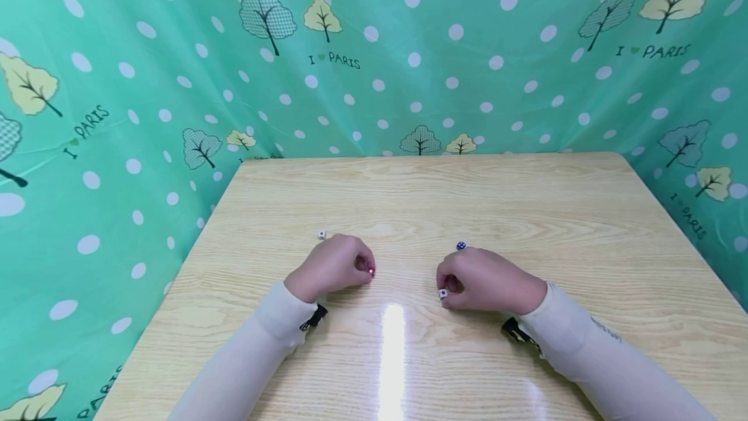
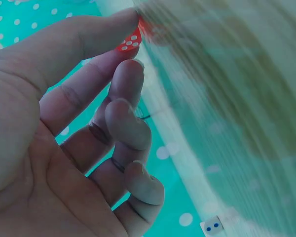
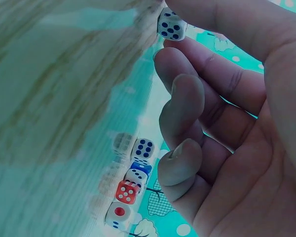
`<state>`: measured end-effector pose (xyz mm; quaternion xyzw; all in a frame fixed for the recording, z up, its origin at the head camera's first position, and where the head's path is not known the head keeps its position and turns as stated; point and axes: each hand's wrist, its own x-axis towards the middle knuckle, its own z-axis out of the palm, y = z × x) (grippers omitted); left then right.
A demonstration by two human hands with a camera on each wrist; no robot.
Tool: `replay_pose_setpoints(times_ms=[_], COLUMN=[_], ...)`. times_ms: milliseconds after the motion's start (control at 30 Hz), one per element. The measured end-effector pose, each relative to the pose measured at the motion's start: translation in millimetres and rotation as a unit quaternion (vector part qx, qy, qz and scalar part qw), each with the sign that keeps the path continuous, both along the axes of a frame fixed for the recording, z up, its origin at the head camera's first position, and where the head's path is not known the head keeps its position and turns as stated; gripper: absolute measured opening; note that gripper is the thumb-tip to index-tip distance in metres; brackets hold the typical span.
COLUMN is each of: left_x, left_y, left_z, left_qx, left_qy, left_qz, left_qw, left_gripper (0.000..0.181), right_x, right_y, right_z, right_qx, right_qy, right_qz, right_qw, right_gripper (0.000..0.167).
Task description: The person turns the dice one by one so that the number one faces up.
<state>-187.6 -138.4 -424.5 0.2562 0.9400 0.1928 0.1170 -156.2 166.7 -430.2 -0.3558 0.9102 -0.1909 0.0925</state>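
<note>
My left hand (image 1: pixel 333 265) pinches a red die (image 2: pixel 131 42) between thumb and index finger, low at the tabletop; its other fingers curl loosely in the left wrist view. Just beyond that hand lies a white die (image 1: pixel 322 234). On the other side, my right hand (image 1: pixel 491 280) holds a white die (image 3: pixel 171 25) with blue pips by thumb and index fingertips. A blue die (image 1: pixel 461 245) shows behind the right knuckles. The right wrist view reveals more dice near it, among them a red die (image 3: pixel 127 192) and a white die (image 3: pixel 119 216), which the hand hides from the head view.
The light wood table (image 1: pixel 409 200) has a bright reflected streak of light between the forearms. A green dotted curtain (image 1: pixel 374 70) with printed trees hangs along its back and sides. Both wrists wear black straps under white sleeves.
</note>
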Motion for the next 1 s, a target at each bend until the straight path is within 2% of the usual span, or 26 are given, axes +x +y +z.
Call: replay_pose_setpoints(times_ms=[300,667,1000], left_x=[-10.5,-23.3,-31.9], left_y=[-9.0,-24.5,-39.1], left_z=[-0.6,2.5,-1.0], left_qx=[-0.011,-0.016,-0.013], left_qy=[0.054,0.054,0.047], left_qz=[0.018,0.091,0.125], left_qw=[0.9983,0.9942,0.9909], left_gripper=[0.013,0.009,0.011], right_x=[0.5,-0.8,-0.6], right_y=[0.4,1.1,1.0], right_z=[0.2,1.7,0.4], right_qx=[0.002,0.0,0.004], right_qy=[-0.003,-0.001,-0.006], right_qz=[-0.002,0.002,0.003], right_qw=[1.0,1.0,1.0], right_gripper=[0.016,0.014,0.013])
